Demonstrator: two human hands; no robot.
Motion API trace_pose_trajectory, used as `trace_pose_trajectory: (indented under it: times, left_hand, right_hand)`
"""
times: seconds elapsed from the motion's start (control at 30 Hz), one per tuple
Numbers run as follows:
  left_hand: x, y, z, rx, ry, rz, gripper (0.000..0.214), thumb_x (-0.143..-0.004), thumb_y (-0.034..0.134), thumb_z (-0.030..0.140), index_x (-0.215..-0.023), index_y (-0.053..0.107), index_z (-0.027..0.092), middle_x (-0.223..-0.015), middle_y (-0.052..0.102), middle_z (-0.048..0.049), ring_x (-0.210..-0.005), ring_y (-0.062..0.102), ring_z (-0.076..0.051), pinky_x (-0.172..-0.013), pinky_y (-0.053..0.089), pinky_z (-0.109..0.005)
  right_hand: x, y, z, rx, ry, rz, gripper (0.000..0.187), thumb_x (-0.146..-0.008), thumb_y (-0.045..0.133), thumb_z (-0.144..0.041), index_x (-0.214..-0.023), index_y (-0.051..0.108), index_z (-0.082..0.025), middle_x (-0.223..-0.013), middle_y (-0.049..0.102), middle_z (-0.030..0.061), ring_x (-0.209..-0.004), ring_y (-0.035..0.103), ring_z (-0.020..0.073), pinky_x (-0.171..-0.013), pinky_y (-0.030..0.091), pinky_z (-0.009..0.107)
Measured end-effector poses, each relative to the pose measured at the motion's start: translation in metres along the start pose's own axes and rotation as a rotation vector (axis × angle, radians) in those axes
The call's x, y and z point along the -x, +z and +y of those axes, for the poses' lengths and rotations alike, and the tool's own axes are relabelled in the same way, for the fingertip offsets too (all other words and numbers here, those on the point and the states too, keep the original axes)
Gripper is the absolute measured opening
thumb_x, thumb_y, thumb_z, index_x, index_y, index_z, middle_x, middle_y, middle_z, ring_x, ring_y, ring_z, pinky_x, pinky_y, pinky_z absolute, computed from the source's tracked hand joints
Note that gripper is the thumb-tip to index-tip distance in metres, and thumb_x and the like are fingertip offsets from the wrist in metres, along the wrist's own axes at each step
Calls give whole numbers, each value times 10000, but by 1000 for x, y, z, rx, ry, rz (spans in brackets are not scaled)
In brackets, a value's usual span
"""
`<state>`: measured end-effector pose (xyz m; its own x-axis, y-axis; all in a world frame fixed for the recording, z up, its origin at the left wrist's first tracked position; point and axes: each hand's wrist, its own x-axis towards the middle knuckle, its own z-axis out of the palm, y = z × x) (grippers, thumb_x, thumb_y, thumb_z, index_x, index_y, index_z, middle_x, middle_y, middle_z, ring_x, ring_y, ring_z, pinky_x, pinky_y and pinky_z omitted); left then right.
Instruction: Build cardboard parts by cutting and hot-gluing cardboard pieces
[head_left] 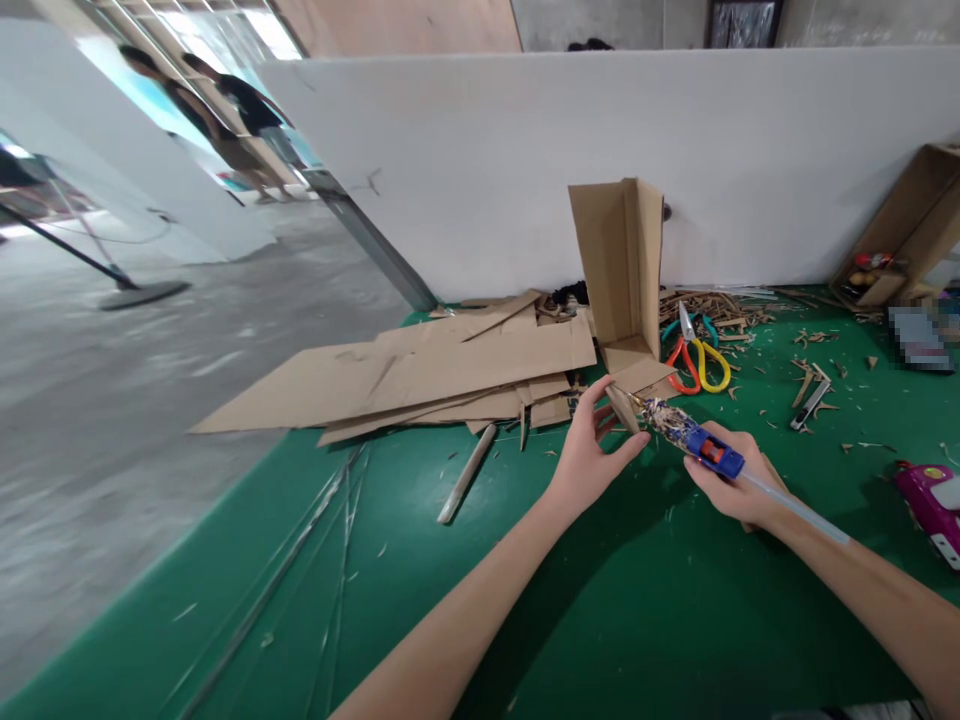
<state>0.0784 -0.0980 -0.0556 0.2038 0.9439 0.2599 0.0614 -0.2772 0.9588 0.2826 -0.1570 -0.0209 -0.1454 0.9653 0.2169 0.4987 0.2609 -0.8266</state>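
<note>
My left hand [592,455] pinches a small cardboard piece [622,407] between thumb and fingers above the green table [525,620]. My right hand [739,480] is closed around a blue glue gun [694,438] with a clear glue stick [795,508] sticking out behind. The gun's nozzle touches the small cardboard piece. Just behind stands a folded upright cardboard piece [621,265] with a flat flap at its foot.
Flat cardboard sheets [420,375] lie left of the hands, with a wooden stick [466,473] in front. Scissors with red and yellow handles [697,360], a utility knife [810,403], cardboard scraps, a pink object [934,505] and an open box [900,230] lie right. People stand far back left.
</note>
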Motion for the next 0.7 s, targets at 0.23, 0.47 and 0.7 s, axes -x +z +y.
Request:
trace_pose_trajectory:
  times: [0.23, 0.47, 0.7]
  left_hand:
    - [0, 0, -5, -7, 28, -10, 739, -766, 788, 281, -1399, 410, 329, -1393, 497, -95, -1198, 592, -277, -1030, 510, -436]
    - [-1, -1, -9, -55, 51, -40, 753, -785, 759, 318, -1421, 357, 325, -1402, 484, -92, -1194, 594, -265, -1017, 521, -446]
    - [-1, -3, -8, -104, 61, -51, 747, -813, 727, 371, -1435, 316, 314, -1416, 469, -105, -1218, 586, -270, -1015, 531, -438]
  right_hand:
    - [-1, 0, 2, 24, 12, -1, 106, -798, 545, -312, -744, 517, -225, -541, 494, -38, -453, 475, 133, -470, 363, 241]
    - [-1, 2, 10, -12, -20, 10, 139, -804, 559, -318, -721, 498, -225, -549, 495, -40, -450, 464, 116, -455, 354, 223]
    - [0, 5, 19, -68, -64, 40, 165, -817, 577, -297, -713, 468, -230, -545, 481, -47, -444, 444, 108, -446, 344, 224]
